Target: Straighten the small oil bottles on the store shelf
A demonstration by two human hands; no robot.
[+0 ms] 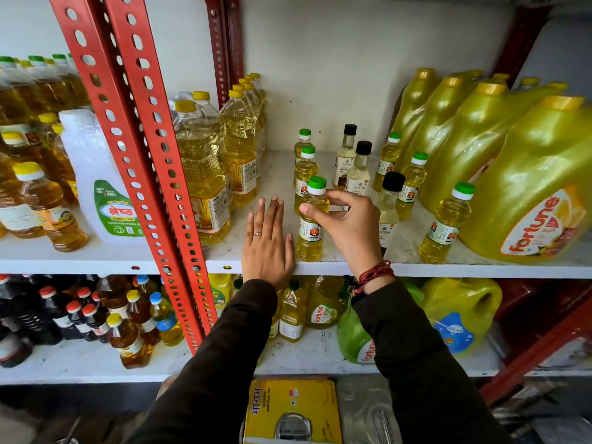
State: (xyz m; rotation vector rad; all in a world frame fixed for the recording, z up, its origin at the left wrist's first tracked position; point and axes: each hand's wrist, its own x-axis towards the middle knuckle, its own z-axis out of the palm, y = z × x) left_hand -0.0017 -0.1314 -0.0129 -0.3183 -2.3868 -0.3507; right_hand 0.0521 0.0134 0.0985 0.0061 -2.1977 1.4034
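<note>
Several small oil bottles stand on the white shelf (352, 267) in three rough rows. My right hand (347, 224) grips the shoulder of the front green-capped yellow bottle (310, 241), upright near the shelf's front edge. Two more green-capped bottles (306, 171) line up behind it. A middle row of black-capped clear bottles (358, 171) runs back, its front one (389, 200) partly hidden by my right hand. Further right stand green-capped bottles (413, 181), one (445, 224) near the front edge. My left hand (267, 245) lies flat on the shelf, fingers together, just left of the held bottle.
Tall yellow-capped oil bottles (205, 174) crowd the shelf's left side beside red slotted uprights (153, 155). Big yellow Fortune jugs (528, 193) fill the right. A lower shelf (320, 357) holds more bottles and jugs. A yellow tin (291, 408) sits below.
</note>
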